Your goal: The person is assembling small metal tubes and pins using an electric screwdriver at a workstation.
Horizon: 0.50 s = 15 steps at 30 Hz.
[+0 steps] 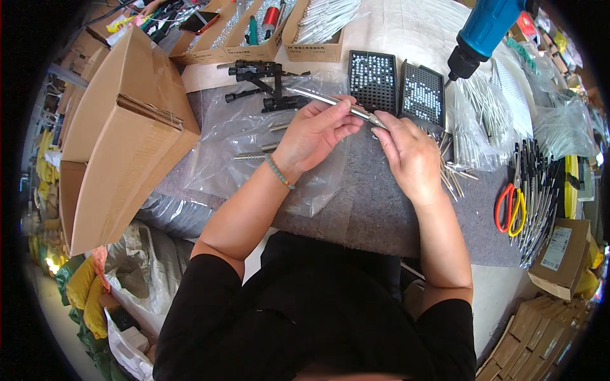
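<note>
Workpiece: slim, shiny silver metal tube [321, 97], upper centre of the frame, raised above the grey fabric mat [362, 197] and slanting down to the right.
Left hand [312, 134]: clamped on the tube, thumb against its middle; green beaded bracelet [277, 173] around the wrist.
Right hand [410, 153]: thumb and fingers pinched together on the tube's lower right end.
Behind the hands: two black rectangular plastic trays with rows of holes, the left tray [375, 96] beside the right tray [403, 89], both partly filled with small silver pieces.
Upper centre-left: pile of black plastic fittings [277, 86], near clear plastic sheeting [213, 162].
On the sheeting: short, grooved silver tube [248, 157], left of the left forearm.
Upper right: blue power drill with black chuck [488, 30].
Right side: scissors with one red and one yellow handle [506, 209], beside a bundle of dark, slender metal rods [540, 209].
</note>
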Each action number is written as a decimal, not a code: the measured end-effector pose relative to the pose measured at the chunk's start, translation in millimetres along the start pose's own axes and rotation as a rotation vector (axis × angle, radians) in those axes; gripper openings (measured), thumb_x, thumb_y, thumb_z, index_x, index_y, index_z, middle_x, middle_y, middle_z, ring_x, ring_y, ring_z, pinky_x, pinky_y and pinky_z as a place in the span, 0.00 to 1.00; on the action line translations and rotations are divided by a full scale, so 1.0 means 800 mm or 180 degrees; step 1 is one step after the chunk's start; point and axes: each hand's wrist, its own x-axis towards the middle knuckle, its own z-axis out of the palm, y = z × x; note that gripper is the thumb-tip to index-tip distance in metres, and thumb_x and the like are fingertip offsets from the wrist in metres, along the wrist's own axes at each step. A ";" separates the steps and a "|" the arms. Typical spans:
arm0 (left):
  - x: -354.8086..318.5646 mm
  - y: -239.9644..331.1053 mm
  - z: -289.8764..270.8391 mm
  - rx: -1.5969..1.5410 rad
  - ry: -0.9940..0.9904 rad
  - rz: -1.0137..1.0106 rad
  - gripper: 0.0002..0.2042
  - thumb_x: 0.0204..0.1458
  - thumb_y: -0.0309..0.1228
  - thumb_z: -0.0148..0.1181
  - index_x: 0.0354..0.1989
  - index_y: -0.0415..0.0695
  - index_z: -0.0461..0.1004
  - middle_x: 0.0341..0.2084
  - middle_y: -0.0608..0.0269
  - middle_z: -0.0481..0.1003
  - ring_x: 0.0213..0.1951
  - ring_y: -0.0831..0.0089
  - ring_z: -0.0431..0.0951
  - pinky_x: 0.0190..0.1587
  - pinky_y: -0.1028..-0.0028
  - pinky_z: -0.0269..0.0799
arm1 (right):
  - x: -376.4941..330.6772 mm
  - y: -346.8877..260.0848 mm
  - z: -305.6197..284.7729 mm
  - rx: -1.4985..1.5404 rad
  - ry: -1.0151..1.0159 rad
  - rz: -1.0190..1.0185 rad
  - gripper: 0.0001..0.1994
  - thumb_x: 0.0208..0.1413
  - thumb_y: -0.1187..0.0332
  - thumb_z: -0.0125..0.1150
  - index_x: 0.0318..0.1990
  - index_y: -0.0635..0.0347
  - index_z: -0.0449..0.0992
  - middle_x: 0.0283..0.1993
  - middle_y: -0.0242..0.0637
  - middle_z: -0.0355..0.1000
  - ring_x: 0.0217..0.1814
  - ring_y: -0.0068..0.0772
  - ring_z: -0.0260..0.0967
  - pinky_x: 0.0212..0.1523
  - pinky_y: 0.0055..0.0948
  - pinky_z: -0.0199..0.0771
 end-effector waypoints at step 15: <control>-0.003 -0.004 0.020 0.1256 -0.0399 0.0021 0.07 0.52 0.29 0.56 0.36 0.40 0.76 0.31 0.69 0.73 0.29 0.83 0.66 0.34 0.82 0.64 | -0.002 0.003 0.010 0.2303 -0.0710 0.1113 0.10 0.55 0.67 0.57 0.40 0.64 0.68 0.26 0.34 0.68 0.27 0.21 0.64 0.31 0.22 0.66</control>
